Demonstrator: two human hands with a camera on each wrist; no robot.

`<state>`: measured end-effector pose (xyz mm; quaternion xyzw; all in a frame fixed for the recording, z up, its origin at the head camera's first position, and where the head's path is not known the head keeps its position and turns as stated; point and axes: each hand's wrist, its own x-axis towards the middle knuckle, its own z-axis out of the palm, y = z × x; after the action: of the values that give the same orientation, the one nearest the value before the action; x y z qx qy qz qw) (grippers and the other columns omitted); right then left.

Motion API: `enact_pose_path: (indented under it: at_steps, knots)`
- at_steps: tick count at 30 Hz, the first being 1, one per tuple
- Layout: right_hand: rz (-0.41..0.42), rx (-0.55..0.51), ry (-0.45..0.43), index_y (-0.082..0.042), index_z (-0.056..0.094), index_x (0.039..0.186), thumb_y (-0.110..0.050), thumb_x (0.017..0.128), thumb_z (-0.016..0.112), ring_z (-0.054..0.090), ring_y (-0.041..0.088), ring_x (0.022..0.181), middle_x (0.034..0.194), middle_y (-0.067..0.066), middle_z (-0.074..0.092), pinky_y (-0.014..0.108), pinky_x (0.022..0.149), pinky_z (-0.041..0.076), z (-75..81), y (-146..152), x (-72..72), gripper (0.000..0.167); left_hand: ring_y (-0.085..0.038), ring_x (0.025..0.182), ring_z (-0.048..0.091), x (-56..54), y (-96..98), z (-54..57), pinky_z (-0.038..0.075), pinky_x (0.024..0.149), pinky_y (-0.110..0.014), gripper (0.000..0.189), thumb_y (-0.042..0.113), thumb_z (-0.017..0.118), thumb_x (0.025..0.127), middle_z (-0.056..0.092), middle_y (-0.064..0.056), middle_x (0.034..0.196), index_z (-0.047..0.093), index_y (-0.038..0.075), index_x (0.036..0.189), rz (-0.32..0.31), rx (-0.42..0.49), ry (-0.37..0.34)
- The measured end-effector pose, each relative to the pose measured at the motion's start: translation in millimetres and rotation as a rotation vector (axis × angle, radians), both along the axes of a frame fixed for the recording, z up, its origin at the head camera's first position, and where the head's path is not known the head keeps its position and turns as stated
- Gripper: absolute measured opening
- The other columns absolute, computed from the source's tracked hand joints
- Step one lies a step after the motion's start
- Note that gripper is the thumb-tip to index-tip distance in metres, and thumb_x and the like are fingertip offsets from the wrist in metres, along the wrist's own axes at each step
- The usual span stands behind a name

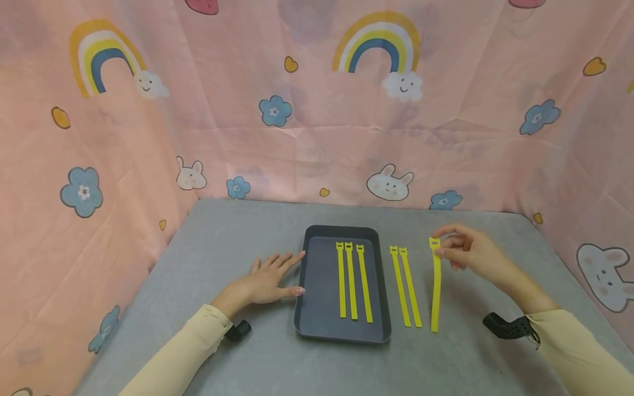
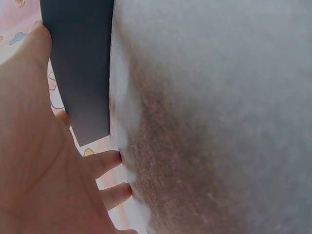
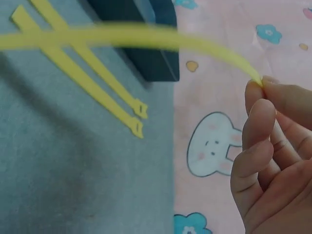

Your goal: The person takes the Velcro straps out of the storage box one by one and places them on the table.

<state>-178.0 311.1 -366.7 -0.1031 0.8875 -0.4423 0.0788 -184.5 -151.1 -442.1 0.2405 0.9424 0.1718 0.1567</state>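
My right hand [image 1: 468, 250] pinches the slotted head of a yellow hook-and-loop cable tie [image 1: 436, 291] between thumb and forefinger, and the strap hangs down over the table. The right wrist view shows that cable tie [image 3: 141, 36] bowed and lifted above the others. Against the left wall of a dark grey tray [image 1: 319, 324], my left hand [image 1: 264, 283] rests with its fingers spread and straight. Inside the tray, toward its right side, lie three yellow cable ties [image 1: 352, 286] side by side. Two more cable ties [image 1: 406, 289] lie on the table between tray and right hand.
The grey table [image 1: 238, 231] reaches back to a pink patterned cloth [image 1: 317, 148], which also hangs along both sides. Each wrist wears a black camera mount, the left one [image 1: 239, 331] close to the tabletop and the right one [image 1: 510, 325] above it.
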Motion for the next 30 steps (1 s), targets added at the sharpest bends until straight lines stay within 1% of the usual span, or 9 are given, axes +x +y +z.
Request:
enact_pose_path:
  at_steps: [5,8,12,16,18,22,25,28,30]
  knots:
    - [0.032,-0.017,0.050,-0.010,0.053,0.127,-0.027,0.097,0.065,0.055,0.025,0.059,0.084,-0.007,0.069,0.032,0.053,0.046,-9.5,1.6,-3.3,0.036,-0.041,0.155,0.012,-0.1,1.3,2.0,0.006,0.116,-0.073,0.088,0.075,0.047,0.088,0.017,-0.006,0.168,0.004,0.043,0.158,0.006,-0.033,-0.004]
    - [0.039,-0.021,0.073,-0.009,0.054,0.126,-0.025,0.097,0.065,0.055,0.023,0.058,0.083,-0.006,0.069,0.032,0.052,0.046,-15.2,2.4,-5.8,0.035,-0.041,0.154,0.012,0.1,1.7,3.1,0.006,0.116,-0.073,0.088,0.073,0.048,0.089,0.017,-0.006,0.168,0.004,0.042,0.158,0.007,-0.038,-0.008]
    - [0.035,-0.019,0.095,-0.009,0.054,0.126,-0.026,0.097,0.065,0.055,0.023,0.058,0.085,-0.004,0.068,0.033,0.053,0.046,-24.2,3.0,-10.9,0.035,-0.041,0.154,0.012,1.0,1.7,3.9,0.005,0.116,-0.073,0.088,0.074,0.047,0.089,0.017,-0.007,0.168,0.005,0.042,0.159,0.005,-0.027,-0.009]
    - [0.022,-0.018,0.121,-0.010,0.054,0.126,-0.026,0.096,0.066,0.056,0.029,0.060,0.086,-0.004,0.068,0.034,0.053,0.047,-32.4,3.5,-16.5,0.036,-0.043,0.154,0.011,1.8,0.8,3.5,0.003,0.115,-0.075,0.089,0.078,0.045,0.087,0.017,-0.010,0.167,0.005,0.042,0.159,0.002,-0.003,-0.011]
    - [0.011,-0.015,0.128,-0.010,0.055,0.127,-0.027,0.096,0.066,0.056,0.030,0.061,0.086,-0.004,0.069,0.034,0.054,0.048,-35.6,3.1,-19.2,0.037,-0.043,0.154,0.010,1.3,0.3,0.8,0.003,0.115,-0.075,0.090,0.079,0.044,0.087,0.017,-0.010,0.167,0.006,0.042,0.159,0.002,0.007,-0.008]
    - [-0.005,-0.008,0.131,-0.009,0.055,0.128,-0.024,0.096,0.067,0.058,0.023,0.062,0.092,0.005,0.070,0.033,0.056,0.050,-42.1,1.9,-24.4,0.037,-0.041,0.155,0.009,0.4,1.1,-0.7,0.002,0.116,-0.073,0.088,0.076,0.046,0.088,0.014,-0.007,0.168,0.003,0.044,0.158,0.012,-0.006,-0.017]
    - [-0.012,0.005,0.122,-0.008,0.055,0.129,-0.023,0.096,0.067,0.062,0.019,0.067,0.098,0.013,0.069,0.032,0.059,0.053,-46.7,1.4,-27.1,0.038,-0.040,0.155,0.009,0.5,1.6,1.7,0.004,0.117,-0.073,0.088,0.074,0.048,0.089,0.014,-0.005,0.168,0.002,0.044,0.158,0.013,-0.028,-0.021]
    - [-0.019,0.018,0.101,-0.009,0.055,0.130,-0.025,0.096,0.066,0.065,0.019,0.076,0.102,0.016,0.068,0.032,0.064,0.056,-50.1,0.4,-29.0,0.039,-0.040,0.155,0.010,0.4,1.3,2.8,0.005,0.116,-0.073,0.088,0.074,0.048,0.089,0.015,-0.006,0.168,0.002,0.042,0.158,0.007,-0.034,-0.012]
    - [-0.020,0.022,0.091,-0.008,0.055,0.129,-0.025,0.096,0.066,0.066,0.019,0.080,0.103,0.016,0.068,0.032,0.065,0.057,-52.4,-0.5,-30.6,0.039,-0.040,0.155,0.010,0.0,1.1,2.1,0.006,0.116,-0.073,0.088,0.074,0.047,0.089,0.016,-0.006,0.168,0.002,0.042,0.158,0.005,-0.036,-0.007]
